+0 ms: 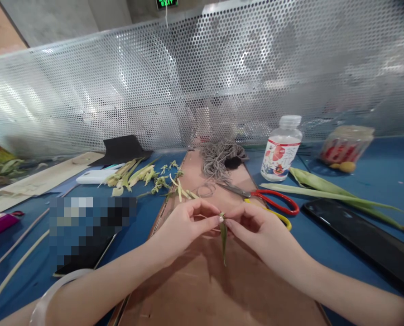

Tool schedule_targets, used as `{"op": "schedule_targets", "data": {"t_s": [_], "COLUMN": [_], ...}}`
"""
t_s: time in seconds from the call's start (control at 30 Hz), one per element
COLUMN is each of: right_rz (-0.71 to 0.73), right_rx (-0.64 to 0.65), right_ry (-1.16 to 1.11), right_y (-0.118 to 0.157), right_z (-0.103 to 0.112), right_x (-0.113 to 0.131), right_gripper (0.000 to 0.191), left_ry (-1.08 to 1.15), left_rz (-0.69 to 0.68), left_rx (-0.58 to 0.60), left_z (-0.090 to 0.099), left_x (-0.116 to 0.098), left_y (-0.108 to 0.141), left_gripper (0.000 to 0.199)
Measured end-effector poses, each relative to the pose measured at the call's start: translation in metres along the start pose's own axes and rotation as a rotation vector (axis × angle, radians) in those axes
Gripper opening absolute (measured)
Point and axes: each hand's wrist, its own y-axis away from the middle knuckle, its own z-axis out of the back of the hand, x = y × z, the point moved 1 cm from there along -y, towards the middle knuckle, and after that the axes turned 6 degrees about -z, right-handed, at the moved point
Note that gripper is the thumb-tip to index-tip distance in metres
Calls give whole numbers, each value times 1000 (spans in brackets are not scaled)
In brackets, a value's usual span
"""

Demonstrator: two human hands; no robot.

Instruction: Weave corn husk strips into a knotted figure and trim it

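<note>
The blue bench [399, 172] spread to both sides of me, with a brown board [175, 299] down its middle. Above the board, my left hand [185, 222] and right hand [266, 231] met, both pinching from either side. Red-handled scissors [254, 194] lay just beyond my right hand. A narrow green leaf strip [224, 240] hung tip-down between my fingertips, a small white bead [221, 218] at its top. I seemed mid-way through fine fingertip work there; the next move called for a light, steady pinch.
</note>
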Motion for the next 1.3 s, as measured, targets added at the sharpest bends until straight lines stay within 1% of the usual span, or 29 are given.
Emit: {"op": "schedule_targets", "data": {"t_s": [0.1, 0.2, 0.3, 0.43, 0.6, 0.77, 1.0, 1.17, 1.3], "right_rz": [6, -4, -28, -73, -132, -118, -77, -71, -80], "right_rx": [3, 44, 81, 98, 157, 130, 95, 151, 160], "right_ry": [5, -24, -70, -68, -78, -96, -38, -52, -123], "right_y": [1, 2, 1, -1, -1, 0, -1, -1, -2], "right_z": [1, 1, 2, 2, 1, 1, 2, 3, 3], "right_x": [1, 1, 1, 3, 5, 5, 3, 3, 2], "right_gripper": [7, 10, 12, 15, 17, 14, 13, 16, 14], "left_ry": [-17, -28, -45, -86, -99, -85, -104, -124, -106], "left_rz": [11, 7, 5, -4, -18, -37, -32, -51, -20], "left_rx": [15, 4, -3, -6, -5, 9, 10, -20, 1], "left_z": [1, 2, 2, 2, 3, 4, 5, 6, 4], "left_x": [0, 1, 0, -1, 0, 2, 2, 3, 2], "left_y": [-1, -2, -2, -1, -2, -3, -4, -4, -4], "left_gripper": [23, 23, 23, 21, 19, 22, 20, 21, 22]}}
